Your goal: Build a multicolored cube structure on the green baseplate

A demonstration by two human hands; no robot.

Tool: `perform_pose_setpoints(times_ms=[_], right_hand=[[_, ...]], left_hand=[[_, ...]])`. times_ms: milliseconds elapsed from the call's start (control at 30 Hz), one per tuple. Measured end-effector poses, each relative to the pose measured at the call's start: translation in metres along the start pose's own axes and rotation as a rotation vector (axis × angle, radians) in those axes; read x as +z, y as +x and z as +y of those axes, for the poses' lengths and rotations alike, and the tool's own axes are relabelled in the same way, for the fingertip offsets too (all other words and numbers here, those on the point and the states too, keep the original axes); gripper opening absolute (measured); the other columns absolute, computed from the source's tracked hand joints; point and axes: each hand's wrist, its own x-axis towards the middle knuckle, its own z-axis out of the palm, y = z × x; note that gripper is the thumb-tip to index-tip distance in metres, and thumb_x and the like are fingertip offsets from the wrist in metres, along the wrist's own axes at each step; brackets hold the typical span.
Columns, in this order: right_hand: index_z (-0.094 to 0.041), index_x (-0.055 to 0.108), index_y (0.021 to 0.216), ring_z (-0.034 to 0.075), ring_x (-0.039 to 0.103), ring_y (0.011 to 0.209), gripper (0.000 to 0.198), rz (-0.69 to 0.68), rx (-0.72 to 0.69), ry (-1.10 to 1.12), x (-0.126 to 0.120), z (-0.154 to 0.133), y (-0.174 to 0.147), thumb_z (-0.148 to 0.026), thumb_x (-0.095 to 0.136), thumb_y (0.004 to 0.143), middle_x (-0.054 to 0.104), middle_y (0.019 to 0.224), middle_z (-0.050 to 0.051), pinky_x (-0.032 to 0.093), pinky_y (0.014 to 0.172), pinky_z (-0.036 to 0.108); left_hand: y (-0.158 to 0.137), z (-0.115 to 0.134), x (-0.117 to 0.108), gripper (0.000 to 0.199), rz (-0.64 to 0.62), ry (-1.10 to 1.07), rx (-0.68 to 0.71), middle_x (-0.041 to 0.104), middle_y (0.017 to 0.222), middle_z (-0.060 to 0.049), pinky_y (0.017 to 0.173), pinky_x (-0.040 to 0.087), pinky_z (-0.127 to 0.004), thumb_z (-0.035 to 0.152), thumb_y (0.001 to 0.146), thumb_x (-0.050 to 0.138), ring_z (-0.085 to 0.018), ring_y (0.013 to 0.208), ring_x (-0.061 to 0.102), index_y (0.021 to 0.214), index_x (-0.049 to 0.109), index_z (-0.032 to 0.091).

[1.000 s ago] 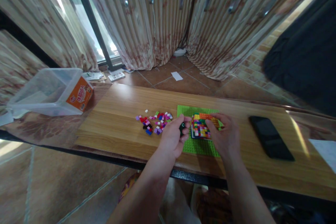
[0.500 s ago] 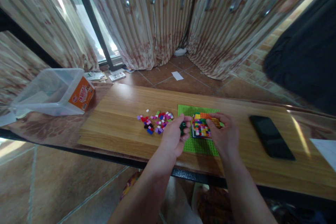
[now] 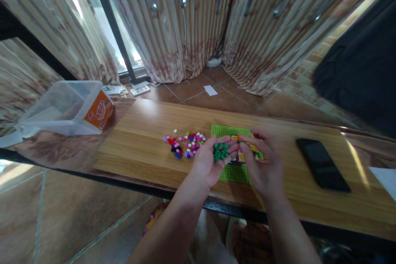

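Note:
My left hand is turned palm up, its fingers slightly curled around a small heap of dark green toy bricks. Just to the right, my right hand hovers over the block of stacked multicoloured bricks. Its thumb and forefinger point toward the left palm and look parted, with nothing visible between them; the outer fingers are blurred. The stacked block stands on a bright green studded baseplate. Both hands cover much of the block. Left of my left hand lies a scatter of loose small bricks.
A wooden board lies under everything. Toward its right end is a black phone, with white paper at the far right. A clear plastic bin stands on the left. Patterned curtains hang behind.
My left hand has opened flatter and moved slightly right, so the green bricks show plainly. My right hand has come off the block's top, fingers stretching toward the left palm.

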Motion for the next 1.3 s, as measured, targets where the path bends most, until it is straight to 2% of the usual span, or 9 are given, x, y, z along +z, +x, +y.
perform_pose_setpoints(times_ms=[167, 367, 567, 700, 800, 900, 1100, 1300], right_hand=[[-0.029, 0.069, 0.112, 0.027, 0.046, 0.126, 0.026, -0.233, -0.165, -0.097, 0.004, -0.004, -0.001, -0.029, 0.051, 0.092, 0.050, 0.135, 0.008, 0.039, 0.102, 0.051], [-0.027, 0.071, 0.102, 0.028, 0.047, 0.122, 0.022, -0.258, -0.179, -0.123, 0.005, -0.001, -0.001, -0.030, 0.051, 0.092, 0.051, 0.134, 0.008, 0.040, 0.101, 0.052], [-0.027, 0.071, 0.092, 0.027, 0.050, 0.120, 0.016, -0.237, -0.052, 0.009, 0.005, -0.004, 0.000, -0.031, 0.055, 0.089, 0.057, 0.128, 0.007, 0.041, 0.101, 0.053], [-0.027, 0.073, 0.090, 0.025, 0.056, 0.116, 0.015, -0.101, 0.082, 0.144, 0.001, 0.004, 0.002, -0.034, 0.061, 0.084, 0.060, 0.124, 0.006, 0.043, 0.100, 0.050], [-0.025, 0.074, 0.088, 0.025, 0.058, 0.113, 0.016, 0.022, 0.223, 0.200, -0.005, 0.017, 0.005, -0.036, 0.065, 0.081, 0.062, 0.121, 0.007, 0.043, 0.099, 0.048], [-0.024, 0.075, 0.089, 0.025, 0.059, 0.114, 0.019, 0.035, 0.328, 0.205, -0.008, 0.029, 0.005, -0.037, 0.068, 0.078, 0.063, 0.121, 0.008, 0.042, 0.100, 0.050], [-0.025, 0.076, 0.088, 0.026, 0.055, 0.118, 0.020, -0.087, 0.296, 0.181, 0.000, 0.042, -0.001, -0.040, 0.068, 0.077, 0.061, 0.121, 0.008, 0.040, 0.101, 0.051], [-0.028, 0.076, 0.087, 0.027, 0.055, 0.115, 0.018, -0.106, 0.257, 0.047, 0.006, 0.048, -0.001, -0.040, 0.068, 0.075, 0.060, 0.122, 0.007, 0.038, 0.101, 0.054]], left_hand=[[0.001, -0.001, 0.001, 0.030, 0.011, -0.017, 0.014, 0.069, 0.079, -0.007, 0.065, 0.048, -0.025, 0.024, 0.093, 0.045, -0.013, 0.066, 0.062, 0.080, 0.067, 0.010], [-0.001, 0.001, 0.002, 0.033, 0.019, 0.013, -0.027, 0.068, 0.076, -0.007, 0.061, 0.045, -0.023, 0.026, 0.093, 0.044, -0.012, 0.064, 0.059, 0.081, 0.070, 0.009], [0.000, 0.001, 0.001, 0.032, 0.023, 0.005, -0.022, 0.067, 0.075, -0.009, 0.067, 0.050, -0.028, 0.026, 0.092, 0.046, -0.014, 0.066, 0.061, 0.078, 0.068, 0.008], [0.000, 0.004, -0.001, 0.028, 0.051, -0.007, 0.007, 0.068, 0.078, -0.012, 0.072, 0.053, -0.029, 0.022, 0.091, 0.046, -0.015, 0.069, 0.065, 0.077, 0.066, 0.008], [0.000, 0.007, -0.003, 0.023, 0.084, -0.015, 0.058, 0.067, 0.075, -0.011, 0.070, 0.053, -0.025, 0.017, 0.088, 0.048, -0.013, 0.067, 0.064, 0.074, 0.064, 0.008], [0.001, 0.008, -0.004, 0.020, 0.080, -0.026, 0.083, 0.066, 0.070, -0.009, 0.067, 0.053, -0.024, 0.014, 0.087, 0.050, -0.011, 0.064, 0.063, 0.073, 0.063, 0.009], [0.000, 0.006, -0.005, 0.018, 0.063, -0.036, 0.101, 0.064, 0.069, -0.008, 0.065, 0.053, -0.023, 0.012, 0.086, 0.050, -0.011, 0.063, 0.062, 0.073, 0.063, 0.009], [0.000, 0.008, -0.005, 0.019, 0.076, -0.020, 0.095, 0.065, 0.069, -0.008, 0.064, 0.053, -0.022, 0.013, 0.086, 0.050, -0.011, 0.062, 0.062, 0.073, 0.063, 0.009]])
